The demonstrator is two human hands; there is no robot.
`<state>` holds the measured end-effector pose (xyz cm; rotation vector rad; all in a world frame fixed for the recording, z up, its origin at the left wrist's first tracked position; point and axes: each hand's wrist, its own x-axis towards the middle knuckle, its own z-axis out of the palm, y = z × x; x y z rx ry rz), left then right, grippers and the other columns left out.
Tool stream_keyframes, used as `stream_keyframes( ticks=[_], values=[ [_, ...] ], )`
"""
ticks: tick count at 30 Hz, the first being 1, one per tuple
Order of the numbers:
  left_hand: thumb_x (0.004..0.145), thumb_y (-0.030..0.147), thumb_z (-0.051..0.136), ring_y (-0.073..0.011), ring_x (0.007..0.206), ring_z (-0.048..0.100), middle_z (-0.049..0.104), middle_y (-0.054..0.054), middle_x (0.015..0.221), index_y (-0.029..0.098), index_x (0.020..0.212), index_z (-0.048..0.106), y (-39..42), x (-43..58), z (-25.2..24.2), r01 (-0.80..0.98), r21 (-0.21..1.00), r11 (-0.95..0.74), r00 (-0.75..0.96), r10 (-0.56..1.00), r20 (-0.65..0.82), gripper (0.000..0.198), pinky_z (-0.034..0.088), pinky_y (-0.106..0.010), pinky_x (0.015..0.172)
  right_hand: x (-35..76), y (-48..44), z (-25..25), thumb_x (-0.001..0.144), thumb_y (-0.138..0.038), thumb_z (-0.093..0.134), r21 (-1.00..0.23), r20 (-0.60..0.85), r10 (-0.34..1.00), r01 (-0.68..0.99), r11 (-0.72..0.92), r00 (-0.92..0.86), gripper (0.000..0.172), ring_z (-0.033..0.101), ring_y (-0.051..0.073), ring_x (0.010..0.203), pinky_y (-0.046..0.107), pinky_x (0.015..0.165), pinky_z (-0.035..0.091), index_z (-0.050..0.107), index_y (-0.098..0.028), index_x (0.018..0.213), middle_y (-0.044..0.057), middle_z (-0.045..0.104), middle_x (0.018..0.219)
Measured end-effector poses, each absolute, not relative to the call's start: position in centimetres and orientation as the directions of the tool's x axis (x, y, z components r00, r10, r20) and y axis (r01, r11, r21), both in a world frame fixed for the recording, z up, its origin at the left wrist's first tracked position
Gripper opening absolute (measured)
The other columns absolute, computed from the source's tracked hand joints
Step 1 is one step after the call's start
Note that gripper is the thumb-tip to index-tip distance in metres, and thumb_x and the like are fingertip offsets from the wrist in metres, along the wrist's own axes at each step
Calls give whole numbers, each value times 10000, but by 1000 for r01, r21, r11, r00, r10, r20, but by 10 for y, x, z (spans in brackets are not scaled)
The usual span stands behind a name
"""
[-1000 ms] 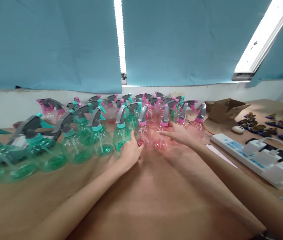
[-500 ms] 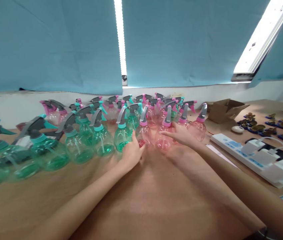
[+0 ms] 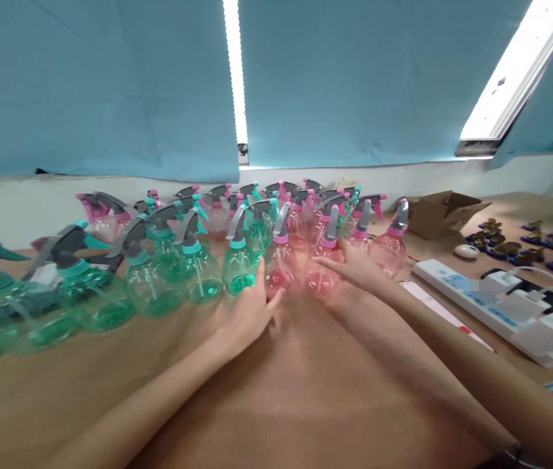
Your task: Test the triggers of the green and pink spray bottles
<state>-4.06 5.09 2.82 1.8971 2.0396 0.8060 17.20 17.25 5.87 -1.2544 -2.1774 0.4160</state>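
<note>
Several spray bottles stand upright in rows on the brown table. My left hand (image 3: 254, 307) is open, thumb and fingers apart, just in front of a green bottle (image 3: 240, 260) and a pink bottle (image 3: 281, 264). Nothing is held in it. My right hand (image 3: 352, 262) reaches beside a front pink bottle (image 3: 322, 277), its fingers spread, some hidden behind the bottle; whether they touch it I cannot tell. Another pink bottle (image 3: 387, 251) stands just right of that hand. More green bottles (image 3: 200, 277) extend to the left.
At the right lie a white power strip (image 3: 481, 303) with plugs and cables, a white phone-like slab (image 3: 445, 312), a white mouse (image 3: 466, 251) and several gold-and-blue items (image 3: 503, 250). An open cardboard box (image 3: 439, 215) stands behind. Blue sheets cover the windows.
My left hand has drawn slightly down and left, away from the pink bottle. The right hand has shifted slightly right, and the front pink bottle beside it has moved a little.
</note>
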Motion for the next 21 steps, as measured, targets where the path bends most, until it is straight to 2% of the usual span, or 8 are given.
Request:
stream_keyframes(
  ticks=[6,9,12,15,17,19,21],
  values=[
    [926,245,471,-172,594,611,633,40,652,132,1455,277,21,-43,22,791,596,-139,6,976,219,575,475,-296,653,172,157,53,833,-618,543,-516,393,830,653,555,-396,510,656,309,852,390,670,479,544,-196,1119,118,673,961],
    [937,250,449,-171,618,602,612,33,679,168,1336,425,12,-43,23,766,615,-186,37,969,246,408,476,-302,653,170,136,56,840,-623,541,-503,387,825,656,563,-412,518,653,286,765,360,601,460,537,-187,1121,104,672,885],
    [943,288,449,-169,656,610,624,4,767,176,1232,481,2,-42,25,739,641,-207,36,962,269,312,499,-315,669,169,105,59,854,-606,538,-448,413,815,689,570,-406,438,610,230,605,317,528,411,559,-215,1050,45,637,744],
    [886,360,562,-218,933,627,619,-76,1061,192,1222,476,-10,-39,29,700,665,-262,20,937,348,386,521,-385,826,166,73,55,828,-599,589,-424,497,744,623,657,-446,388,558,183,542,284,498,379,535,-220,892,7,592,672],
    [838,387,631,-272,1173,532,525,-117,1279,212,1294,424,-19,-37,34,666,677,-313,24,916,400,530,466,-462,976,161,56,49,830,-578,592,-459,554,689,519,721,-467,376,552,171,545,282,508,396,511,-214,880,0,581,675],
    [803,383,671,-305,1304,424,418,-127,1412,238,1380,339,-27,-35,41,630,689,-358,43,902,429,681,388,-517,1071,153,43,42,838,-524,585,-476,587,634,419,774,-504,331,591,200,643,314,570,451,510,-211,915,29,606,758],
    [762,359,709,-325,1345,378,351,-122,1475,263,1424,289,-35,-32,51,590,710,-385,58,897,439,790,348,-535,1106,143,32,38,817,-457,594,-470,607,580,342,813,-544,295,615,246,767,364,638,495,514,-214,961,68,623,850]
  ],
)
